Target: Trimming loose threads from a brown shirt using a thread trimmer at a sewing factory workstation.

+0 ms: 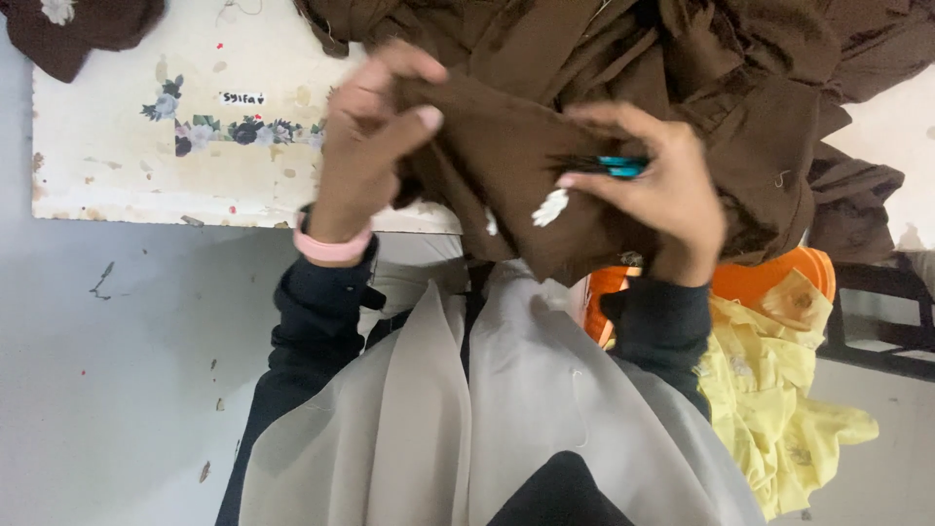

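Brown garment above the desk: left hand grip pinches it, right hand grip pinches teal snips.

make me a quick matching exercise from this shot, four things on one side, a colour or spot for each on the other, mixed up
Things:
1. brown fabric garment
2. small teal-handled tool
3. pink wristband
4. yellow cloth

Places:
A. lying over an orange plastic bin, lower right
B. on the left hand's wrist
C. pinched by the left hand and bunched on the worn white table
D. in the right hand, pressed against the brown fabric

Pairs: 1-C, 2-D, 3-B, 4-A
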